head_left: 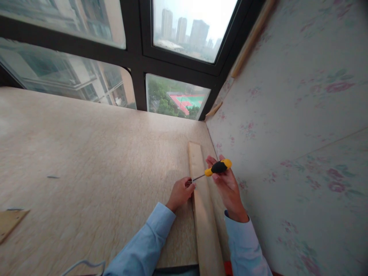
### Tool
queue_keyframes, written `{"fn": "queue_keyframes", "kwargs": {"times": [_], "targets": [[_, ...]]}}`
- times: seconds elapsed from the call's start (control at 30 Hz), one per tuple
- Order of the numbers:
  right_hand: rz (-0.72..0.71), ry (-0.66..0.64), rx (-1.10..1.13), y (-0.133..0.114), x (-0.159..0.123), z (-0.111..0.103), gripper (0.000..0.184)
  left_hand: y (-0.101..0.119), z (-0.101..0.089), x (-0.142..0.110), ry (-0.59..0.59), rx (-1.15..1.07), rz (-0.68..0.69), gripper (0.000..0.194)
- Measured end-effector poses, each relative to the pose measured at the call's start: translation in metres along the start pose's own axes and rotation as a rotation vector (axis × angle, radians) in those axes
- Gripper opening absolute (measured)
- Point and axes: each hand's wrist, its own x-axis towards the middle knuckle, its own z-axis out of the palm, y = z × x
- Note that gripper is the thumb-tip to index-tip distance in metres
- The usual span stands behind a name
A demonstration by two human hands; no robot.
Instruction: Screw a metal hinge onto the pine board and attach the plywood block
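Observation:
A screwdriver (220,167) with a yellow and black handle rests against my right hand (228,188); the palm is turned up and the fingers are partly curled behind the handle. Its thin shaft points left toward my left hand (182,193). The fingertips of that hand are pinched together at the shaft's tip, on the left edge of a long wooden board (202,199). Something small and metallic shows between them, too small to name. The board lies lengthwise on the stone-patterned sill.
The sill (115,153) runs left under dark-framed windows (135,57). A flowered wallpaper wall (301,153) rises close on the right. At left lie a small thin metal piece (53,177) and a wooden piece (13,222). A pale cable (83,263) curves at the front edge.

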Motion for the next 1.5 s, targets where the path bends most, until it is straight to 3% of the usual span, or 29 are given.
{"fn": "queue_keyframes", "kwargs": {"times": [0.1, 0.3, 0.37, 0.43, 0.53, 0.63, 0.73, 0.87, 0.93, 1.0, 1.1, 1.17, 1.27, 1.4, 1.5], "targets": [[0.041, 0.050, -0.062, 0.000, 0.001, -0.003, 0.056, 0.000, 0.000, 0.000, -0.003, 0.001, 0.005, 0.027], [-0.028, 0.402, -0.490, 0.013, 0.013, -0.006, 0.066, -0.004, 0.002, 0.001, 0.001, -0.017, 0.021, 0.030], [-0.037, 0.376, -0.477, 0.014, 0.014, -0.005, 0.071, -0.004, 0.002, 0.001, 0.006, -0.012, 0.021, 0.029], [-0.023, 0.270, -0.343, 0.012, 0.011, -0.002, 0.072, -0.003, 0.002, 0.001, 0.009, -0.005, 0.017, 0.028], [0.004, 0.103, -0.116, 0.005, 0.003, -0.002, 0.066, -0.001, 0.001, 0.000, 0.006, 0.006, 0.013, 0.026], [0.060, 0.037, -0.091, -0.001, -0.001, -0.004, 0.061, 0.000, 0.001, 0.000, 0.002, 0.011, 0.011, 0.026], [0.077, 0.175, -0.306, 0.000, 0.002, -0.008, 0.062, 0.000, 0.001, 0.000, -0.002, 0.011, 0.010, 0.027], [-0.017, 0.383, -0.646, 0.007, 0.009, -0.008, 0.079, -0.001, 0.001, 0.000, 0.010, 0.005, 0.003, 0.030], [-0.046, 0.345, -0.609, 0.009, 0.008, -0.006, 0.079, -0.001, 0.001, 0.000, 0.013, 0.001, 0.001, 0.030], [-0.049, 0.244, -0.431, 0.007, 0.005, -0.003, 0.074, -0.001, 0.001, 0.000, 0.010, -0.001, -0.006, 0.030], [-0.007, 0.071, -0.147, 0.001, -0.001, -0.002, 0.068, 0.000, 0.001, -0.001, 0.004, 0.004, -0.018, 0.030], [0.040, 0.023, -0.094, -0.002, -0.002, -0.004, 0.063, 0.000, 0.001, 0.000, 0.002, 0.010, -0.024, 0.030], [0.075, 0.148, -0.257, 0.000, 0.002, -0.009, 0.052, -0.001, 0.001, 0.000, 0.006, 0.000, -0.008, 0.030], [-0.019, 0.412, -0.606, 0.010, 0.008, -0.011, 0.047, -0.001, 0.001, -0.001, 0.005, -0.023, 0.008, 0.031], [-0.055, 0.353, -0.497, 0.011, 0.007, -0.007, 0.048, -0.002, 0.002, -0.001, 0.006, -0.023, 0.011, 0.031]]}}
